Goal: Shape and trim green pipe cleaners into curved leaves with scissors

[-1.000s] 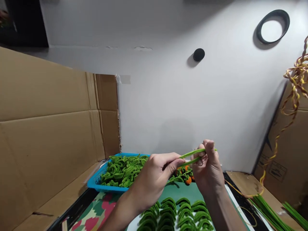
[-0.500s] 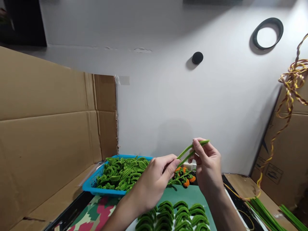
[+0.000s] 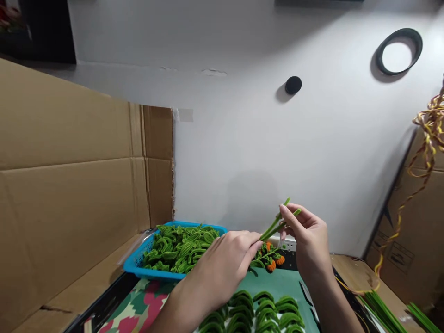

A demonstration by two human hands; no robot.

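Note:
Two fuzzy green pipe-cleaner strands (image 3: 270, 230) slant up from the closed fingers of my left hand (image 3: 222, 263). Their lower ends are hidden in that grip. My right hand (image 3: 308, 236) pinches the strands near their upper ends, the tips spread apart. Below lies a green mat (image 3: 277, 280) bearing rows of curved green pipe-cleaner pieces (image 3: 266, 314). Behind my hands are orange pipe-cleaner flowers (image 3: 271, 265) on green stems. To the left, a blue basket (image 3: 138, 273) is heaped with looped green pieces (image 3: 180, 247).
Cardboard panels (image 3: 69, 194) wall off the left side. Scissors (image 3: 308, 296) lie partly hidden by my right forearm. A power strip (image 3: 289, 245) sits at the back. At right hangs a twisted yellow cord (image 3: 432, 122), above straight green stems (image 3: 381, 312).
The upper tips of the strands have spread apart. My left hand has turned more palm-down, and my right fingers have shifted slightly along the strands. The view has moved a little left.

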